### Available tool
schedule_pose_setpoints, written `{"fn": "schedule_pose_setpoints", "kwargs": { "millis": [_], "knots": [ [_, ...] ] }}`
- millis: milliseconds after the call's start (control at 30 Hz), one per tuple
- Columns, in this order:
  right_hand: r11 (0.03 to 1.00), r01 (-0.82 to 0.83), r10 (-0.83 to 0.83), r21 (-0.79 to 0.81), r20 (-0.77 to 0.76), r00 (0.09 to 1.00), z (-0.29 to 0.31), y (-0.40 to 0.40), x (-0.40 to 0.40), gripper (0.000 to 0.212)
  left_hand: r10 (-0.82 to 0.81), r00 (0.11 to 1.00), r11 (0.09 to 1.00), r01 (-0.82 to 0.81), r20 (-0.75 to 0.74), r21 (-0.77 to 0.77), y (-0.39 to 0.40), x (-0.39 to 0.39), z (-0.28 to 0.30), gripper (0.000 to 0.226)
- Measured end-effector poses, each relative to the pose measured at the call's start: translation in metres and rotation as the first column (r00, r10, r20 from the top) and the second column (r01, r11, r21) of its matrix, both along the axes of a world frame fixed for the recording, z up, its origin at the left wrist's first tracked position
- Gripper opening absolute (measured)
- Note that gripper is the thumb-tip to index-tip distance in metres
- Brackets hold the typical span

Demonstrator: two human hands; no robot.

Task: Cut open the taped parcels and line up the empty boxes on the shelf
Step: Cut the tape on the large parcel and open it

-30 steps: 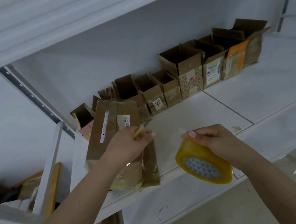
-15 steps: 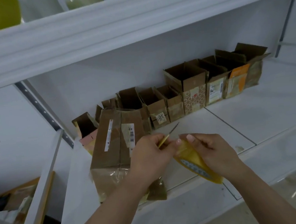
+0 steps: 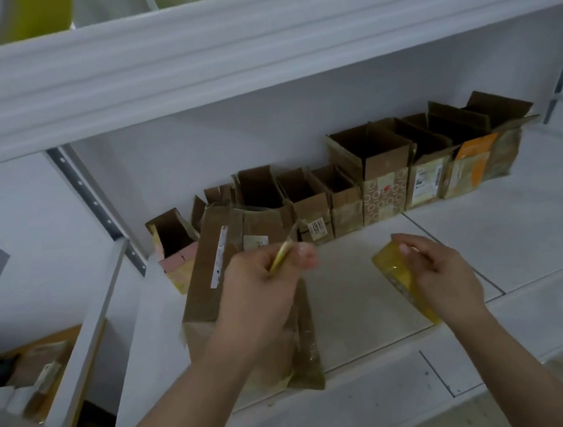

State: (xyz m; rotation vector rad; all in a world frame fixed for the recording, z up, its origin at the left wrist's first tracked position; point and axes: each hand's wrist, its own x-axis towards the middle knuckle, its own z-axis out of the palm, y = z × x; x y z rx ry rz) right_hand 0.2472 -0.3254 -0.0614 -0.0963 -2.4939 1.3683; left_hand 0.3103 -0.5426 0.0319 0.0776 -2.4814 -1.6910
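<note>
Far left on the shelf (image 3: 515,225): a small open box with a pink face (image 3: 174,254) starts the back row, flaps up. Just right of it and nearer the front edge lies the large brown parcel (image 3: 210,275), still closed as far as can be seen, clear tape wrinkled over its near end. The left hand (image 3: 263,284) hovers over that parcel, fingers curled round a yellow-handled cutter (image 3: 282,254) whose blade end points up and away toward the back row; blade detail is blurred. Half a second ago both hands met at the middle, cutter against the tape roll; now they are well apart (so whatever was being cut at the roll looks finished). The right hand (image 3: 441,277) grips the yellow tape roll (image 3: 399,277), fingers curled over its rim, near the shelf's front edge, to the right of where it was then. Behind, the row of open boxes (image 3: 383,176) runs rightward along the back wall, touching side to side, unchanged. Judgement: row mostly built, the large parcel remains to be slit; the cutter hand is already placed over it.
</note>
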Motion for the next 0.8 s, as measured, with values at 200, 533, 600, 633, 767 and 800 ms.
{"fn": "schedule_pose_setpoints", "kwargs": {
  "millis": [200,533,600,633,767,800],
  "knots": [
    [0.870,0.008,-0.023,0.492,0.024,0.999,-0.051,0.002,-0.033,0.038,0.303,0.947,0.952,-0.305,-0.106,-0.006,-0.068,0.004,0.006,0.016],
    [0.850,-0.020,-0.054,0.526,0.125,0.991,-0.083,-0.027,-0.043,0.060,0.515,0.826,0.771,-0.331,0.228,-0.544,-0.185,0.023,-0.099,0.021],
    [0.919,-0.052,0.058,0.392,-0.005,0.998,-0.063,-0.045,-0.033,0.057,0.489,0.804,0.776,-0.223,0.339,-0.590,-0.198,0.020,-0.134,0.033],
    [0.945,-0.098,0.116,0.312,-0.040,0.992,-0.053,-0.056,-0.027,0.056,0.482,0.790,0.774,-0.182,0.379,-0.606,-0.203,0.019,-0.150,0.036],
    [0.976,-0.203,0.211,0.083,-0.100,0.972,-0.034,-0.086,0.002,0.061,0.465,0.796,0.680,-0.042,0.386,-0.732,-0.210,0.017,-0.183,0.046],
    [0.977,-0.210,0.212,0.027,-0.088,0.973,-0.032,-0.089,0.008,0.058,0.477,0.801,0.669,-0.064,0.362,-0.741,-0.209,0.016,-0.183,0.047]
  ]
}}
